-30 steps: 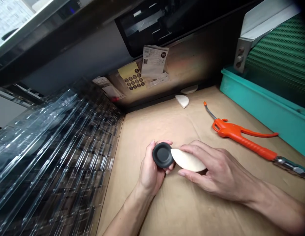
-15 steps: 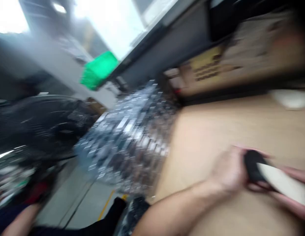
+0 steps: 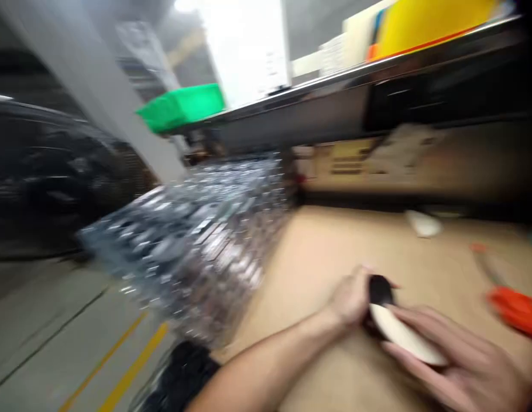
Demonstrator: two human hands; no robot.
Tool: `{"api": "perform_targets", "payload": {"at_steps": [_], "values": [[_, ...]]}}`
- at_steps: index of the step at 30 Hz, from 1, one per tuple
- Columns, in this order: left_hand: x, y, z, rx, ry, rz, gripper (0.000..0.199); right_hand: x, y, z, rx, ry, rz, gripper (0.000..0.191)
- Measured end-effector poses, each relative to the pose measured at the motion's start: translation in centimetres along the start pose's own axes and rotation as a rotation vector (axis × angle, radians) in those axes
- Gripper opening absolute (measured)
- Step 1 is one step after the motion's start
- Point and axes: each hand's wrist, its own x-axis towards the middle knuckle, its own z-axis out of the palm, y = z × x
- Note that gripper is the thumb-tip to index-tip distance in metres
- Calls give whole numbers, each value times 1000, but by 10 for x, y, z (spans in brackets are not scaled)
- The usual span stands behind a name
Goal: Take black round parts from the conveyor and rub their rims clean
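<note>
Tan worktop (image 3: 326, 246) across the lower right, smooth and bare-edged; grey floor (image 3: 55, 337) with yellow lines (image 3: 120, 366) at the lower left. Above, a dark shelf (image 3: 292, 114), and behind, a pale slanting pillar (image 3: 94, 86). Beside the worktop's left edge, clear plastic trays (image 3: 214, 229) in a tall glossy stack, contents too blurred to tell. On the shelf, a bright green bin (image 3: 184, 109), inside not visible. At far right, an orange tool (image 3: 517, 309). Over the worktop, right hand (image 3: 467, 357) with fingers and thumb clamped on a cream, smooth, pointed-oval pad (image 3: 407, 337); left hand (image 3: 354, 297) with fingers curled around a round black piece (image 3: 380, 289), partly behind the pad's tip. Near the back, a smaller-looking cream piece (image 3: 424, 224).
</note>
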Motion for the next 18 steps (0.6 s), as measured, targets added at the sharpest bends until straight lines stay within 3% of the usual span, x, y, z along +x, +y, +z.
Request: {"api": "perform_targets", "payload": {"at_steps": [3, 6, 12, 18], "values": [[2, 2, -7, 10, -89, -158, 56, -26, 0, -49, -182, 5, 126, 49], [-3, 5, -9, 19, -182, -245, 59, -40, -9, -71, -265, 13, 225, 50], [-10, -1, -3, 17, -181, -240, 79, -52, -17, -67, -240, 4, 275, 46], [-9, 0, -7, 18, -272, -237, 86, -55, -14, -72, -337, 63, 400, 42]]}}
